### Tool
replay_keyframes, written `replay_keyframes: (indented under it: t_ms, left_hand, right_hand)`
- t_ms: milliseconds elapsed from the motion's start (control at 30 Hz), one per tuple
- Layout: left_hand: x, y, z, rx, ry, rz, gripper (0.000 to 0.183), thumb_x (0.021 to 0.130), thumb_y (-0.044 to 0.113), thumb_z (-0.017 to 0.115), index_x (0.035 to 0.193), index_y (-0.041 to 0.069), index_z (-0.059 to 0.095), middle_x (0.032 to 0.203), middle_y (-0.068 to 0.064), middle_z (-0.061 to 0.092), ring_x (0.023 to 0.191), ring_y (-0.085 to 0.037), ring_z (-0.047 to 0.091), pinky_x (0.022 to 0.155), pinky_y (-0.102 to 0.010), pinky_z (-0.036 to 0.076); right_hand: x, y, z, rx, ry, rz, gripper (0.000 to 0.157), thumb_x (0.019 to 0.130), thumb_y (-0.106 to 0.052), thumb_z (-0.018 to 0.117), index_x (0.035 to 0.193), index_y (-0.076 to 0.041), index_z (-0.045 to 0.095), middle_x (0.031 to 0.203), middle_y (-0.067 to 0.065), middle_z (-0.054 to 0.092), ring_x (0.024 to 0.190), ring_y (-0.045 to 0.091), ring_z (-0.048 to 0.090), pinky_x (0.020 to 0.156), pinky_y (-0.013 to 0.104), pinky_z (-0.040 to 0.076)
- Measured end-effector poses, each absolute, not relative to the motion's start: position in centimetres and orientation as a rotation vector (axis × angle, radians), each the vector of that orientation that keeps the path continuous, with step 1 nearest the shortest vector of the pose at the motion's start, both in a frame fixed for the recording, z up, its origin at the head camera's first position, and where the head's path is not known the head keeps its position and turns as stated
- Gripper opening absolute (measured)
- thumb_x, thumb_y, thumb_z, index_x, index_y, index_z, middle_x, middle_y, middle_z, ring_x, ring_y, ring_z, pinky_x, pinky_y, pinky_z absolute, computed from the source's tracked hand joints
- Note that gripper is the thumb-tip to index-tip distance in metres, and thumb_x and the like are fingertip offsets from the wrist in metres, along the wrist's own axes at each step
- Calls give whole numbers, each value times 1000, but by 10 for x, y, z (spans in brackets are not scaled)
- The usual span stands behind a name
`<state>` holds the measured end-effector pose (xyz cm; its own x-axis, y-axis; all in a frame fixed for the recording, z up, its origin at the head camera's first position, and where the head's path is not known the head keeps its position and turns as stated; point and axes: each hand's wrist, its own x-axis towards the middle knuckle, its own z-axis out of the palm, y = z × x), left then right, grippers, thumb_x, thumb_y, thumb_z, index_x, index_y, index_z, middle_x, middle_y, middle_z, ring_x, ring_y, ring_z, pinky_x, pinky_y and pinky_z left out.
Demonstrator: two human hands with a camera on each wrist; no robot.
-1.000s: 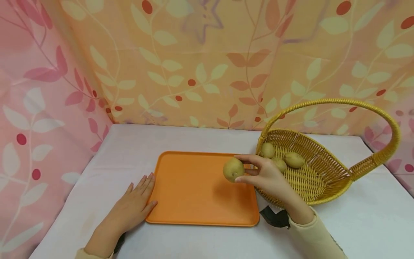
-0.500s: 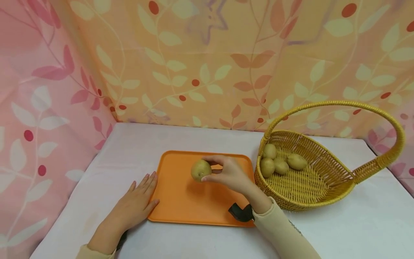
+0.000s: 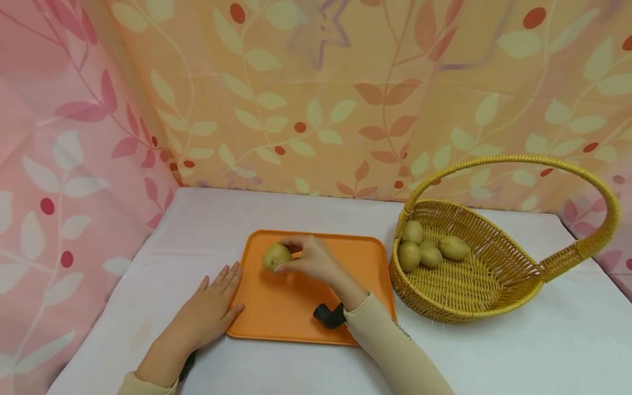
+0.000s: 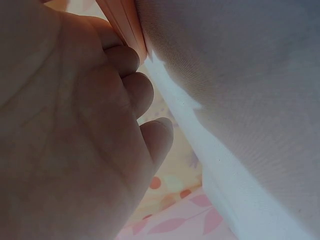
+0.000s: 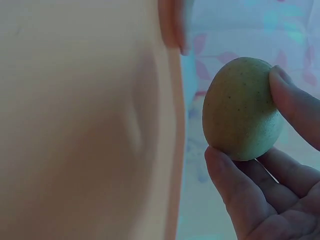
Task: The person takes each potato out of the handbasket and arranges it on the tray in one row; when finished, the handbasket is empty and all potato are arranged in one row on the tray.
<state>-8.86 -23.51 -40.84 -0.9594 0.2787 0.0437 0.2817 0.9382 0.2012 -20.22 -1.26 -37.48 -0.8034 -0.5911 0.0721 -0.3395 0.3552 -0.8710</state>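
Observation:
My right hand (image 3: 316, 264) pinches a potato (image 3: 274, 258) between thumb and fingers, above the left part of an orange tray (image 3: 276, 315). In the right wrist view the potato (image 5: 242, 110) looks roundish and yellow-brown with small dark specks. It appears raised off the tray's surface. My left hand (image 3: 209, 304) lies palm down with its fingers straight at the tray's left edge. The left wrist view shows the fingertips of that hand (image 4: 75, 115) by the tray's rim (image 4: 127, 25).
A yellow wicker basket (image 3: 444, 312) with a tall arched handle (image 3: 513, 159) stands right of the tray. Several potatoes (image 3: 430, 254) are grouped at its left side. White cloth (image 3: 296, 370) covers the table, with patterned fabric (image 3: 306, 99) hanging behind and at the left.
My right hand has carried the potato leftward, from beside the basket to over the tray's left part, and it looks a little lower. My left hand has stayed at the tray's edge.

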Motion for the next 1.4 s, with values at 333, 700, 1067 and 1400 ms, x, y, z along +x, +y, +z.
replay_keyframes:
  t_ms: [333, 700, 1067, 1400]
  left_hand:
    - [-88, -235, -408, -441, -3078, -339, 68, 94, 29, 57, 145, -5, 29, 150, -17, 30, 138, -35, 26, 106, -60, 21]
    - [-88, -234, -406, -463, -3082, -317, 67, 94, 29, 58, 144, -6, 30, 150, -18, 30, 137, -36, 27, 106, -61, 22]
    - [-87, -236, -405, -455, -3082, -323, 68, 93, 29, 58, 145, -6, 29, 150, -19, 30, 137, -36, 27, 106, -61, 21]
    - [-87, -234, -404, -459, -3086, -328, 68, 93, 29, 59, 144, -6, 30, 150, -20, 30, 137, -36, 27, 105, -61, 21]
  right_hand:
    - [-210, -47, -394, -842, 2383, -1330, 48, 74, -15, 81, 117, 0, 65, 110, 8, 67, 100, 16, 61, 86, 24, 48]
    - [-209, -60, -390, -806, 2366, -1253, 51, 74, -14, 82, 119, -1, 64, 114, 8, 66, 101, 16, 61, 87, 24, 48]
    - [-209, -60, -394, -783, 2330, -1304, 55, 74, -13, 81, 123, 0, 61, 118, 9, 64, 105, 19, 60, 90, 26, 47]
    - [-216, -63, -401, -698, 2307, -1435, 48, 74, -11, 81, 119, 0, 64, 114, 10, 66, 100, 18, 62, 84, 25, 50]
